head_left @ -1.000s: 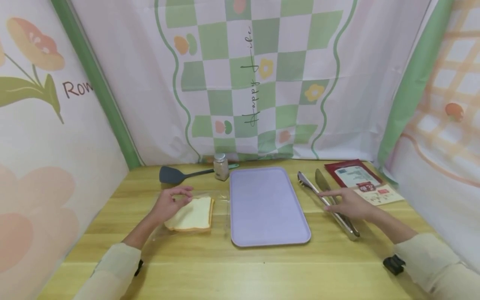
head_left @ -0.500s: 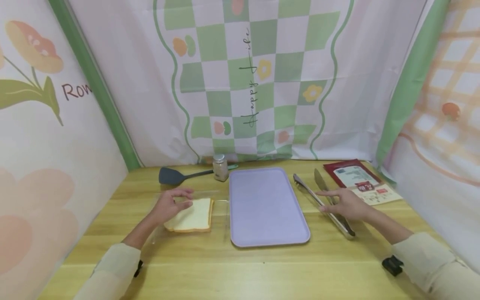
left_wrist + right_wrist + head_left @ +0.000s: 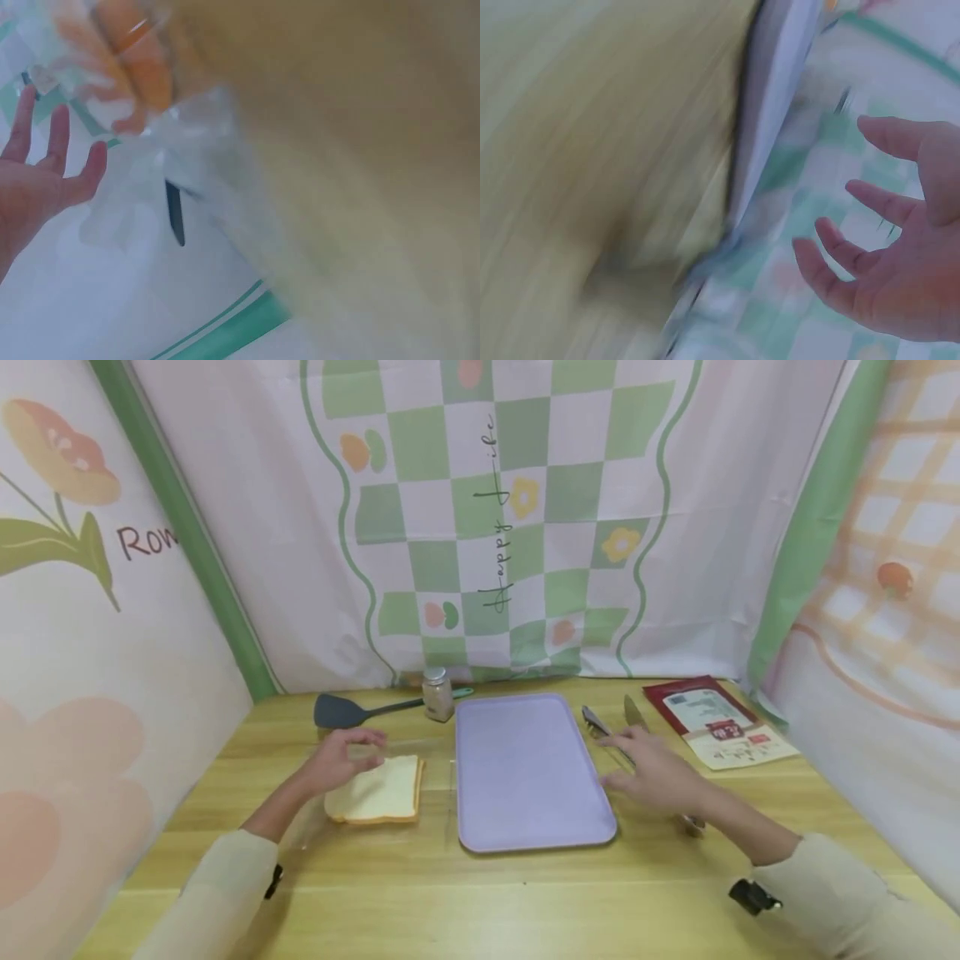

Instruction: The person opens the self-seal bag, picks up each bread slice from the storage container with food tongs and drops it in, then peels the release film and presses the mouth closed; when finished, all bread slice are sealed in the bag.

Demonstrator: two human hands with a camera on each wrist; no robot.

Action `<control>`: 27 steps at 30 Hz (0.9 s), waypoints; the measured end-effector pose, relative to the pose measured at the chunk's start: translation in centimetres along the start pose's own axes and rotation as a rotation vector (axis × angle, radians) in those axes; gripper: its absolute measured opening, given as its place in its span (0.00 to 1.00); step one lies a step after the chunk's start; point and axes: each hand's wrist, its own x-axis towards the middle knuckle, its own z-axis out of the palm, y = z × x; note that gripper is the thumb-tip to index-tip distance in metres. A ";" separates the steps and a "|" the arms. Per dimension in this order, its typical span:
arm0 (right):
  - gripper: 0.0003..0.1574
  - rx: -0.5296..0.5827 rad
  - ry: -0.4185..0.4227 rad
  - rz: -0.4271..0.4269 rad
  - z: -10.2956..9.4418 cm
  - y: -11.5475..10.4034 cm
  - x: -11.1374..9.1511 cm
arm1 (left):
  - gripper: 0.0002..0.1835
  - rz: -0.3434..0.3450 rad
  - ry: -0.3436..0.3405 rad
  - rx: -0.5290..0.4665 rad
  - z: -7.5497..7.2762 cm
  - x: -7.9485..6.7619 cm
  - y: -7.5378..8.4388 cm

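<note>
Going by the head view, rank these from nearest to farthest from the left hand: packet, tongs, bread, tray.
1. Bread: on the left, close by the left hand.
2. Tray: in the middle.
3. Tongs: right of centre, partly hidden by the right hand.
4. Packet: farthest right, towards the back.

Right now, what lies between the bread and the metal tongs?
In the head view: clear plastic film beside the bread, then the purple tray. The right hand partly hides the tongs.
</note>
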 end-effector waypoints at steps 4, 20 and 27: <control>0.28 0.146 -0.003 -0.060 1.5 -3.3 0.9 | 0.13 0.079 -0.110 -0.009 -0.8 1.7 0.1; 0.32 0.709 -0.428 -0.022 7.8 -12.8 4.5 | 0.24 -0.128 -0.466 0.106 -0.7 6.4 0.3; 0.41 0.853 -0.565 0.147 9.9 -15.0 5.0 | 0.25 -0.275 -0.519 -0.034 0.2 7.4 -0.7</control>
